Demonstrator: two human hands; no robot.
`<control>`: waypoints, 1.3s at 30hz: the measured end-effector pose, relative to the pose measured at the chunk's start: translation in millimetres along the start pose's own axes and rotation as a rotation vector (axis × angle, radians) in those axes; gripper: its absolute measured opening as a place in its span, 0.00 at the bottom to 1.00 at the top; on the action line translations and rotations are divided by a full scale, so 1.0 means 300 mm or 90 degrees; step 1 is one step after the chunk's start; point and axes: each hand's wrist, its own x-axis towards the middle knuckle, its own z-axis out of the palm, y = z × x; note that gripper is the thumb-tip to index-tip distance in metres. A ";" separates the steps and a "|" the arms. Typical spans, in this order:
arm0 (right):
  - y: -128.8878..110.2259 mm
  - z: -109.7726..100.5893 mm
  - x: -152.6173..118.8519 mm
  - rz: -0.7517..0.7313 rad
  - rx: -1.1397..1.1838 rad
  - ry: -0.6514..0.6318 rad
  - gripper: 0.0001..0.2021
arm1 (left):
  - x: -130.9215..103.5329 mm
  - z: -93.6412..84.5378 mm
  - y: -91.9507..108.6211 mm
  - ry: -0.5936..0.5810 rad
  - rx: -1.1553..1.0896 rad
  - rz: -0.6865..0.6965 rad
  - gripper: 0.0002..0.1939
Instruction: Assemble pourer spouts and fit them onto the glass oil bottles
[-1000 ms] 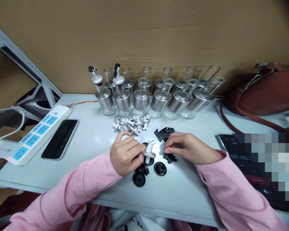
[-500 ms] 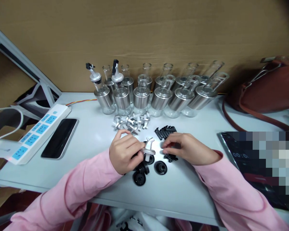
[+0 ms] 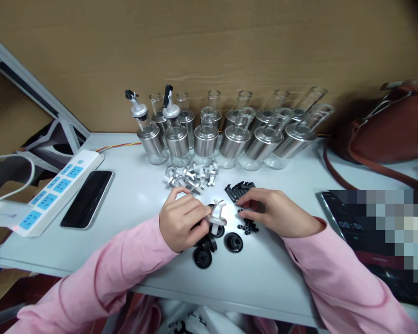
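Pink-sleeved left hand (image 3: 181, 220) is pinching a spout (image 3: 217, 219) while right hand (image 3: 275, 209), fingers apart, is risking bumping black bits (image 3: 249, 227) away.

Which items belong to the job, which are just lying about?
Likely for the job:
silver spout in the left hand
other silver spouts
black levers
small black parts
black discs
bottles

Likely incidental:
phone
power strip
brown bag
device showing digits

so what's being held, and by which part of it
The left hand holds a silver branched spout piece at the left edge of its round flange. Whether the right hand, at the small black tubular pieces, holds anything cannot be told.
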 end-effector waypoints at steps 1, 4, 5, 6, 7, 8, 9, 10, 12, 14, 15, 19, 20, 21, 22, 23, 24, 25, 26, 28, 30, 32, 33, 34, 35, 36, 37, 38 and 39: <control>0.001 0.000 0.001 -0.005 -0.002 -0.004 0.03 | 0.001 -0.001 0.000 -0.004 -0.001 0.001 0.09; -0.005 -0.003 0.002 -0.011 0.010 0.002 0.01 | 0.001 -0.001 0.000 0.007 -0.001 0.005 0.09; -0.010 -0.005 0.002 -0.009 0.018 0.011 0.02 | 0.000 -0.001 -0.001 0.009 0.000 0.005 0.09; -0.015 -0.006 0.001 -0.006 0.026 0.022 0.02 | -0.001 0.000 -0.001 0.010 0.003 0.006 0.09; -0.021 -0.008 0.000 -0.003 0.036 0.036 0.03 | -0.002 0.001 -0.001 0.009 0.007 0.006 0.08; -0.028 -0.009 -0.002 -0.001 0.047 0.054 0.03 | -0.003 0.002 -0.002 0.005 0.012 0.006 0.08; -0.035 -0.008 -0.003 -0.001 0.062 0.076 0.04 | -0.003 0.003 -0.002 0.001 0.018 0.007 0.08; -0.043 -0.006 -0.005 0.000 0.084 0.104 0.04 | -0.003 0.004 -0.002 0.002 0.023 0.009 0.08; -0.060 0.002 -0.009 0.010 0.162 0.164 0.05 | -0.003 0.006 -0.002 0.002 0.025 0.012 0.08; -0.077 0.013 -0.012 0.026 0.271 0.211 0.06 | -0.003 0.008 -0.004 0.003 0.019 0.011 0.07; -0.086 0.019 -0.013 0.032 0.321 0.224 0.07 | -0.004 0.009 -0.005 0.003 0.015 0.009 0.07; -0.109 0.034 -0.012 0.007 0.406 0.235 0.06 | -0.009 0.011 -0.011 0.012 -0.023 0.001 0.07; -0.111 0.037 -0.011 0.003 0.418 0.230 0.07 | -0.011 0.011 -0.012 0.014 -0.037 0.003 0.07; -0.112 0.041 -0.009 0.005 0.441 0.225 0.07 | -0.012 0.010 -0.013 0.014 -0.049 0.006 0.08; -0.111 0.045 -0.008 0.012 0.475 0.219 0.07 | -0.013 0.009 -0.013 0.012 -0.059 0.009 0.08; -0.110 0.051 -0.006 0.023 0.516 0.213 0.07 | -0.014 0.007 -0.013 0.008 -0.066 0.012 0.08; -0.108 0.056 -0.005 0.035 0.558 0.207 0.07 | -0.015 0.006 -0.013 0.006 -0.069 0.015 0.08; -0.105 0.061 -0.005 0.045 0.596 0.198 0.07 | -0.016 0.006 -0.013 0.005 -0.069 0.016 0.08; -0.103 0.066 -0.006 0.051 0.626 0.188 0.07 | -0.016 0.005 -0.013 0.004 -0.068 0.016 0.08; -0.099 0.073 -0.008 0.059 0.657 0.168 0.07 | -0.017 0.006 -0.014 0.005 -0.065 0.013 0.08; -0.099 0.076 -0.010 0.060 0.660 0.162 0.07 | -0.018 0.009 -0.014 0.007 -0.061 0.009 0.08; -0.102 0.076 -0.012 0.061 0.650 0.162 0.07 | -0.019 0.012 -0.014 0.006 -0.056 0.008 0.08; -0.105 0.075 -0.013 0.065 0.646 0.163 0.06 | -0.019 0.013 -0.014 0.006 -0.054 0.008 0.08; -0.107 0.075 -0.013 0.068 0.644 0.165 0.06 | -0.019 0.014 -0.013 0.004 -0.052 0.007 0.08; -0.110 0.074 -0.013 0.072 0.644 0.167 0.06 | -0.019 0.015 -0.013 0.003 -0.052 0.007 0.08; -0.112 0.074 -0.013 0.075 0.644 0.170 0.06 | -0.019 0.015 -0.012 0.002 -0.053 0.007 0.08; -0.113 0.074 -0.013 0.076 0.642 0.173 0.06 | -0.019 0.014 -0.012 0.001 -0.055 0.006 0.08; -0.114 0.075 -0.013 0.073 0.638 0.175 0.06 | -0.019 0.014 -0.012 0.001 -0.056 0.007 0.08; -0.114 0.076 -0.012 0.068 0.633 0.175 0.06 | -0.018 0.013 -0.012 0.001 -0.059 0.009 0.08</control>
